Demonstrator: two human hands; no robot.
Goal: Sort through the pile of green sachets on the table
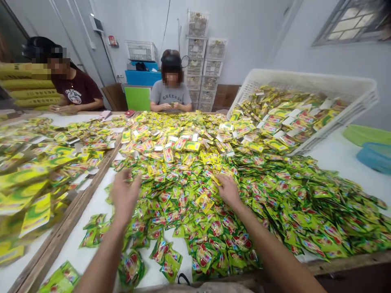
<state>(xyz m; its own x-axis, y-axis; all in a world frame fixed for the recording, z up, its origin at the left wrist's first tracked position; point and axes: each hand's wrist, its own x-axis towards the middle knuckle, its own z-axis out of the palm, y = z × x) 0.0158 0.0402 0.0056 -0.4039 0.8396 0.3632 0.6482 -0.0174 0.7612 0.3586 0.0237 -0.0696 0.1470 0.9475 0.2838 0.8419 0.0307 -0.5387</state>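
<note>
Above the left part of the pile of green packets [210, 232], my left hand [126, 195] is raised and blurred by motion. Its thumb stands apart from the fingers, and I see nothing between them. My right hand [227, 189] reaches over the middle of the same pile, fingers closed on the edge of a small yellow packet [216, 179]. Another yellow packet [204, 202] lies on the green ones just below that hand. Flat yellow boxes [192, 145], some with white flaps raised, are heaped beyond the green packets.
A tilted white crate [345, 79] spills yellow boxes at the right. A wooden strip [76, 207] divides the table; more yellow boxes [39, 211] lie left of it. Two people [171, 95] [79, 89] sit across the table. Green and blue basins [374, 156] stand far right.
</note>
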